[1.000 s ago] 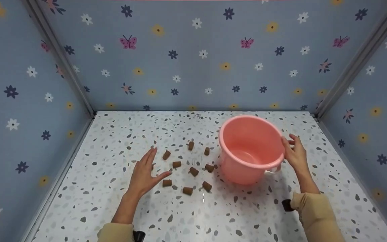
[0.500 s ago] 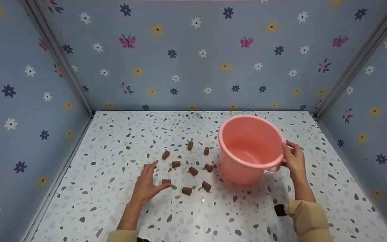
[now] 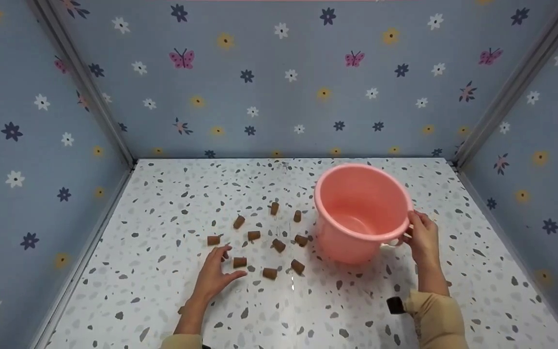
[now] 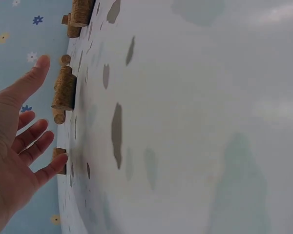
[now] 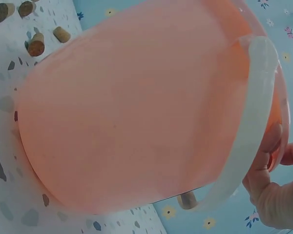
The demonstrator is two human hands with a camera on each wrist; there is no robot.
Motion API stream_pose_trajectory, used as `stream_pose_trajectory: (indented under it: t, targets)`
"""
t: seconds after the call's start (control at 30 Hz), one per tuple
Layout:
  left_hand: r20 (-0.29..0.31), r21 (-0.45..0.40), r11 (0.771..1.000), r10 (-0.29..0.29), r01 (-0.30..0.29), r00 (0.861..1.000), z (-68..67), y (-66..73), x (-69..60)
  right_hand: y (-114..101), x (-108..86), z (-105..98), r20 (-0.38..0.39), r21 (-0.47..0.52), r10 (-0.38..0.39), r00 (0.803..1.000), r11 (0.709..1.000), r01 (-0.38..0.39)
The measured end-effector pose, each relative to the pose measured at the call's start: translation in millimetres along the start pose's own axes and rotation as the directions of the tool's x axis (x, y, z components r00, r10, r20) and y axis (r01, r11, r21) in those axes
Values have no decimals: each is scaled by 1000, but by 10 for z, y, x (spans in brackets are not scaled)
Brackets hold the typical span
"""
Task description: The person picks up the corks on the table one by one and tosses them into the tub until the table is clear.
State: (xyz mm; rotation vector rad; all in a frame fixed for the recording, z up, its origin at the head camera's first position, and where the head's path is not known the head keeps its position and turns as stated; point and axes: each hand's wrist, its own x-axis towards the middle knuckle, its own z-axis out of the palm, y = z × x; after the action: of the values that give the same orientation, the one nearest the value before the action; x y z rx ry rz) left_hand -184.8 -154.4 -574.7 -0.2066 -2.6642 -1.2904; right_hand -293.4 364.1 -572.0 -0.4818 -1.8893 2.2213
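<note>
Corks (image 3: 240,262) beside the empty, spread left hand (image 3: 215,274), probably light, are best pinched mid-barrel; the right hand (image 3: 424,238) grips the pink bucket (image 3: 341,244) by its rim.

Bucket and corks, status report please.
Left hand empty, beside a cork. Right hand grips bucket rim. More corks scattered on table. Nothing seen blocking left hand.

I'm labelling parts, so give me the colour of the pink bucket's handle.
Whitish: the handle shows best in the right wrist view.
</note>
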Motion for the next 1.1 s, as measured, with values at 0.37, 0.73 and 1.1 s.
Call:
stream_pose_trajectory:
  t: [0.37, 0.73, 1.1]
  targets:
    - [-7, 6, 1000, -18, 18, 1000, 77, -25, 33, 201, 126, -24, -39, 82, -39, 999, 996, 42]
    - [27, 58, 998, -37, 35, 999, 89, -18, 64, 38, -41, 39, -17, 109, 10, 1000, 994, -8]
    - [47, 110, 991, -76, 70, 996, 97, -5, 95, 72, -18, 36, -20, 128, -23, 1000, 991, 26]
